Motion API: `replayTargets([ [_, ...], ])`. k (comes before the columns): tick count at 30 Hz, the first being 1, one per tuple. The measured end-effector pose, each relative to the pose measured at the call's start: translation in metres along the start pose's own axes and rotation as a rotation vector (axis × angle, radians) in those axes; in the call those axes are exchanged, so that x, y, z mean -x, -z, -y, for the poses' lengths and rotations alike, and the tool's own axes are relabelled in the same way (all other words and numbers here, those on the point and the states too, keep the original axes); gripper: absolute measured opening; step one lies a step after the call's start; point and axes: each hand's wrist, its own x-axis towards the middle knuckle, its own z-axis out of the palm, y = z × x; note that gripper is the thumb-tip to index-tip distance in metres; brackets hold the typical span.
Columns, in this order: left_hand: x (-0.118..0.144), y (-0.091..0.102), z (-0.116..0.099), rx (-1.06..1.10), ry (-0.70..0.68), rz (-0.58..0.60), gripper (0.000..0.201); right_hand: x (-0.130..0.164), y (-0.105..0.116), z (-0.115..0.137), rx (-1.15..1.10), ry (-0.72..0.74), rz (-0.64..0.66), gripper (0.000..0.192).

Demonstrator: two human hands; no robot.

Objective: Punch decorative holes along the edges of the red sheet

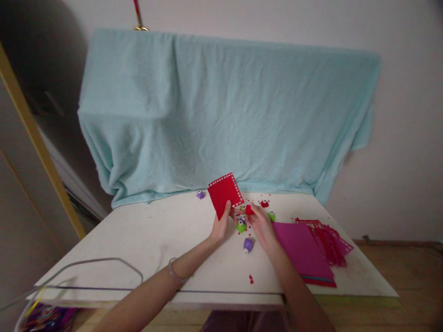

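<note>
My left hand (pixel 222 223) grips a red paper square (pixel 220 197), thumb on its face. Small holes are punched along two of the square's edges. Close by its lower right corner, my right hand (pixel 260 224) has its fingers closed around a small red craft punch (pixel 249 210). A green craft punch (pixel 241 226) lies between the hands, and a purple craft punch (pixel 248 245) is on the table below them. Another green punch (pixel 272 216) and a second red punch (pixel 265 203) sit beyond my right hand. Tiny red cut-outs are scattered around.
A stack of magenta paper (pixel 301 244) lies at the right, with punched paper strips (pixel 334 244) beside it. One more purple punch (pixel 200 194) is at the back of the white table (pixel 148 240). Behind hangs a light blue cloth (pixel 235 115). A grey cable (pixel 97 260) curves over the left front.
</note>
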Motion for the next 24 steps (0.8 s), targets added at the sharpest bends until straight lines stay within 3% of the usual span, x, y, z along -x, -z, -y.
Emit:
replayTargets([
  [4,-0.002,0.002,0.003,0.055,0.016,0.000,0.066,0.000,0.001,0.004,-0.055,-0.032,-0.031,0.034],
  [15,0.000,-0.004,0.003,0.138,0.015,0.060,0.057,0.006,-0.005,0.004,0.057,-0.081,0.226,0.034],
  [24,-0.002,-0.006,0.014,0.298,0.134,0.029,0.053,0.007,-0.004,0.001,0.109,-0.046,0.261,0.030],
])
